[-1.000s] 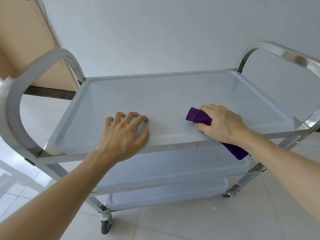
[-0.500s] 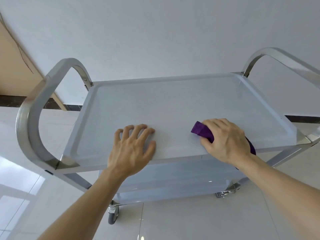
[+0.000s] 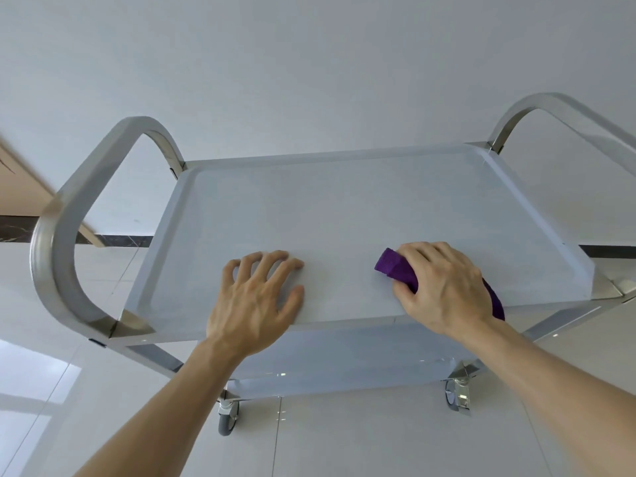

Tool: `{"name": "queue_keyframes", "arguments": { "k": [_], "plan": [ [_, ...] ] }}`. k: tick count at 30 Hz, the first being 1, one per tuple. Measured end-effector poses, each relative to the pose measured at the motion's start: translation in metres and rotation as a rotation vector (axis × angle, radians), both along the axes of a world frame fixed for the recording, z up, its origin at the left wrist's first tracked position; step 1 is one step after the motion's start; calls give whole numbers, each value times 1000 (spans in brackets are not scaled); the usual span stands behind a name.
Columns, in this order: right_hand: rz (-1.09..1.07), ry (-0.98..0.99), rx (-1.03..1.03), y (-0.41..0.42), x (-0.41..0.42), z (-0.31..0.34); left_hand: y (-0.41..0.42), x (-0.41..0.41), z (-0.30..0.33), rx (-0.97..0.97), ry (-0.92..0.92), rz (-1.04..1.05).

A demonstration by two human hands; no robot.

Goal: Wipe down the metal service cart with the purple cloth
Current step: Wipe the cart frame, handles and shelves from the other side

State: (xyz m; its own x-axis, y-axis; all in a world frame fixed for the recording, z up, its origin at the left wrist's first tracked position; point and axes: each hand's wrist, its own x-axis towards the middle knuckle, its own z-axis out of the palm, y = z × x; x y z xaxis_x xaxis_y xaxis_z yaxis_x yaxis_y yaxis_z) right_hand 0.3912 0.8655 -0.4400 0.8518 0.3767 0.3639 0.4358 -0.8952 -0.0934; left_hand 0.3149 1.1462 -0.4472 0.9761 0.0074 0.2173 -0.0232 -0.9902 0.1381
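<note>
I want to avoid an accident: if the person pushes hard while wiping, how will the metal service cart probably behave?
The metal service cart would probably roll, since it stands on caster wheels on a glossy tiled floor. The left hand, flat on the top shelf, likely steadies it. The purple cloth under the right hand should slide easily on smooth metal.

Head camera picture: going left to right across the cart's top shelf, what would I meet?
Left handle → left hand, pressed flat on the top shelf → purple cloth → right hand holding it → right handle.
</note>
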Motion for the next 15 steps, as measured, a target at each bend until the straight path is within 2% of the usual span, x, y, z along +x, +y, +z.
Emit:
{"name": "queue_keyframes", "arguments": {
  "k": [15],
  "plan": [
    [-36, -1, 21, 9, 112, -4, 11, 125, 6, -6, 13, -50]
  ]
}}
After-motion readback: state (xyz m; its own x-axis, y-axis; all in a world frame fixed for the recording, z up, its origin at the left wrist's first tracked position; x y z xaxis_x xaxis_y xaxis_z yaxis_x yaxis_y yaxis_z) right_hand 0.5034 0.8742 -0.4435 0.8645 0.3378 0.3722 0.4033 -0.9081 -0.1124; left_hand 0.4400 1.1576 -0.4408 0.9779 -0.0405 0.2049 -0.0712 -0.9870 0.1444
